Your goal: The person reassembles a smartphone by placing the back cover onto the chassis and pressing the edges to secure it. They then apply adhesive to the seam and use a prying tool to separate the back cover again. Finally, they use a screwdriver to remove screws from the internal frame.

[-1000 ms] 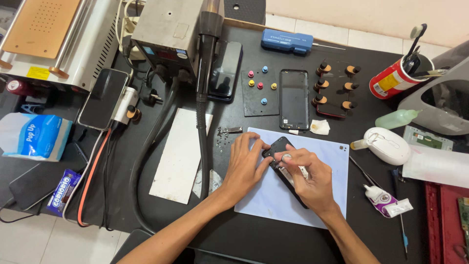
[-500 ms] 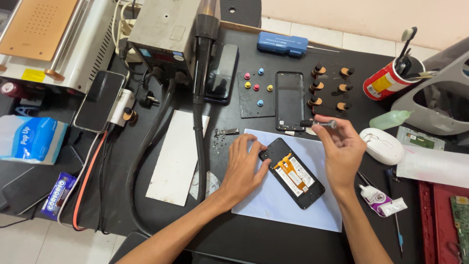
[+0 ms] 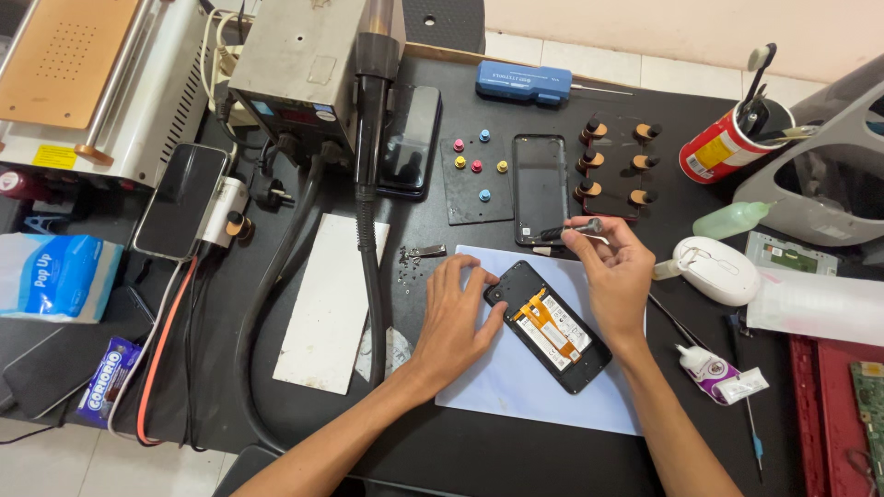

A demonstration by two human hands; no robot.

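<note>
A black bench (image 3: 516, 451) fills most of the frame, with pale floor tiles showing at the top edge and lower left. A light blue mat (image 3: 516, 387) lies at centre, and on it, tilted, an opened phone (image 3: 548, 327) with orange flex cables showing.

The left hand (image 3: 456, 317) lies flat with fingers spread, its fingertips pressing the phone's upper left corner. The right hand (image 3: 617, 276), just right of the phone and above its top end, has thumb and forefinger pinched on a small dark tool (image 3: 573, 229); the other fingers are loosely curled.

Just above the tool lies a black back cover (image 3: 540, 189), and left of it a dark pad with coloured pegs (image 3: 475, 175). A hot-air station (image 3: 308, 69) stands at upper left, its hose (image 3: 368, 230) running down beside the left hand. A white plate (image 3: 327, 304) lies left of the hose. A white mouse (image 3: 716, 270) sits right of the right hand, a red cup (image 3: 723, 147) of tools at upper right.
</note>
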